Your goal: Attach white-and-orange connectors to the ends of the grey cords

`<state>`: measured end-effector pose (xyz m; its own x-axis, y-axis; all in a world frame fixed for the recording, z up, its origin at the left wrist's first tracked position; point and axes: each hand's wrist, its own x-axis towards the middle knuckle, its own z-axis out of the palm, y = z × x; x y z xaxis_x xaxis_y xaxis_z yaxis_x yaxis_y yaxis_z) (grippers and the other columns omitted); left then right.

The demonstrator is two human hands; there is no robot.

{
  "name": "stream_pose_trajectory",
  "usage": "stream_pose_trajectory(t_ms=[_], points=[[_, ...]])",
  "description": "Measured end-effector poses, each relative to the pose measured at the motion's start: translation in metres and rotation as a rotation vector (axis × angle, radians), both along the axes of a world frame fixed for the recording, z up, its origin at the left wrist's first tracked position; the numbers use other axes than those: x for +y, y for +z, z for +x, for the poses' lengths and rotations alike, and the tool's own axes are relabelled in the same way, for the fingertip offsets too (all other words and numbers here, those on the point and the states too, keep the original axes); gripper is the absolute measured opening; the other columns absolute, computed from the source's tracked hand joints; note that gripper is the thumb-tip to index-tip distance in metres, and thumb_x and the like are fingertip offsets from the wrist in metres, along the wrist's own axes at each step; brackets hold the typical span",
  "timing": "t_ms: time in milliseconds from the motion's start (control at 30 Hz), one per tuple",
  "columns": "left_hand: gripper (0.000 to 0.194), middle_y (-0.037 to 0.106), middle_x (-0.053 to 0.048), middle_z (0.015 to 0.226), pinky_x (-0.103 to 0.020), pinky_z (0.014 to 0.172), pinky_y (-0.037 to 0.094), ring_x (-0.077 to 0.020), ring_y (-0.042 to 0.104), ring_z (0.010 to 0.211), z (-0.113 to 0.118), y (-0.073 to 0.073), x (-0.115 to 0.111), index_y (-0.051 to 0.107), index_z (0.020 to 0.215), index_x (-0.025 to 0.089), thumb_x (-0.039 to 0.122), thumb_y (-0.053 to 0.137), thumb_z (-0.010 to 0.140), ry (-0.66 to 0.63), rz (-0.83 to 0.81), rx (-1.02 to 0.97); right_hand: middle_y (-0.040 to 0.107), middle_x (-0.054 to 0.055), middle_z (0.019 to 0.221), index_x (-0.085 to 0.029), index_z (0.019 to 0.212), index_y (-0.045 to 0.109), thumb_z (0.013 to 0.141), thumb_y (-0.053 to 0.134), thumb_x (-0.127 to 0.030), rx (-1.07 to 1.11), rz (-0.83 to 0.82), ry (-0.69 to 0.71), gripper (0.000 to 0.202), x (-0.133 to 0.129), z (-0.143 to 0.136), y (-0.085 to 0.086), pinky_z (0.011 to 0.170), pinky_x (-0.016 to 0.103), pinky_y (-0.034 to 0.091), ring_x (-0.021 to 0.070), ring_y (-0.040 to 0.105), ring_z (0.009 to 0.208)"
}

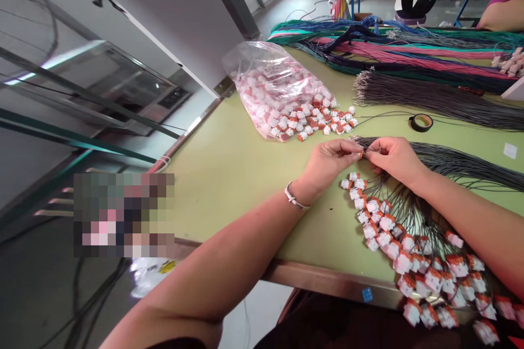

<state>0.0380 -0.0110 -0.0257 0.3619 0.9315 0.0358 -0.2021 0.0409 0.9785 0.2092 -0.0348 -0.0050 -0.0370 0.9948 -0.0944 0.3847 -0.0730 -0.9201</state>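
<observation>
A small orange plastic connector (362,156), right of the frame's centre, is pinched in the left hand's (327,166) fingertips. Close beside it, the right hand (395,159) appears to pinch a thin dark wire (366,153), largely hidden by the fingers. Below, white-and-orange connectors on dark wires (385,239) trail to the lower right, reaching the metal-edged green counter's (245,174) front edge; their weight could drag them off. The crowded bundle of dark wires (462,159) could snag or tangle under the right forearm. Loose white-and-orange connectors (314,121) spill from a clear plastic bag (266,79) at upper centre; a nudge could scatter them. Left of the hands, bare counter gives elbow room.
</observation>
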Motion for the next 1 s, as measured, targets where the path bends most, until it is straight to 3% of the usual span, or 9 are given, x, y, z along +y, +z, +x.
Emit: stream_pose_trajectory(t_ms=[167,467,767,867,1000], points=[[0.017,0.074,-0.004,0.086,-0.036,0.095,0.05,-0.0158,0.066,0.085,-0.003,0.0,-0.001,0.074,0.075,0.017,0.024,0.084,0.062,0.011,-0.093,-0.035,0.056,0.0,0.051,-0.018,0.064,0.059,0.064,0.057,-0.022,-0.005,0.036,-0.043,0.005,-0.002,-0.002,0.001,0.047,0.026,0.038,0.012,0.05,0.045],[0.022,0.074,-0.002,0.078,-0.033,0.088,0.052,-0.0133,0.066,0.076,0.003,0.0,-0.002,0.073,0.07,0.016,0.024,0.088,0.056,-0.009,-0.172,-0.096,0.053,-0.002,0.052,-0.018,0.06,0.055,0.062,0.052,-0.025,-0.139,0.213,-0.034,0.008,-0.001,-0.004,-0.007,0.05,0.025,0.033,0.0098,0.041,0.05],[0.014,0.073,-0.002,0.078,-0.03,0.082,0.052,-0.0123,0.065,0.075,0.004,-0.001,-0.003,0.074,0.072,0.016,0.021,0.082,0.062,-0.071,-0.103,-0.017,0.049,-0.003,0.049,-0.019,0.057,0.054,0.062,0.056,-0.023,-0.131,0.233,-0.018,0.007,-0.002,-0.004,-0.006,0.049,0.024,0.032,0.009,0.04,0.048],[0.005,0.073,-0.005,0.078,-0.03,0.075,0.053,-0.0144,0.065,0.074,0.0,0.007,-0.006,0.074,0.071,0.016,0.018,0.077,0.067,-0.198,0.103,0.127,0.056,-0.002,0.052,-0.018,0.062,0.057,0.065,0.06,-0.027,0.054,0.152,-0.056,0.01,-0.001,-0.001,-0.004,0.049,0.024,0.038,0.0102,0.048,0.048],[0.007,0.075,-0.01,0.093,-0.031,0.079,0.053,-0.0193,0.068,0.087,-0.012,0.03,-0.011,0.077,0.077,0.018,0.017,0.072,0.073,-0.596,0.449,0.258,0.06,-0.002,0.057,-0.017,0.075,0.063,0.069,0.069,-0.038,0.299,0.07,-0.148,0.022,0.0,0.002,-0.007,0.046,0.024,0.043,0.0093,0.05,0.045]])
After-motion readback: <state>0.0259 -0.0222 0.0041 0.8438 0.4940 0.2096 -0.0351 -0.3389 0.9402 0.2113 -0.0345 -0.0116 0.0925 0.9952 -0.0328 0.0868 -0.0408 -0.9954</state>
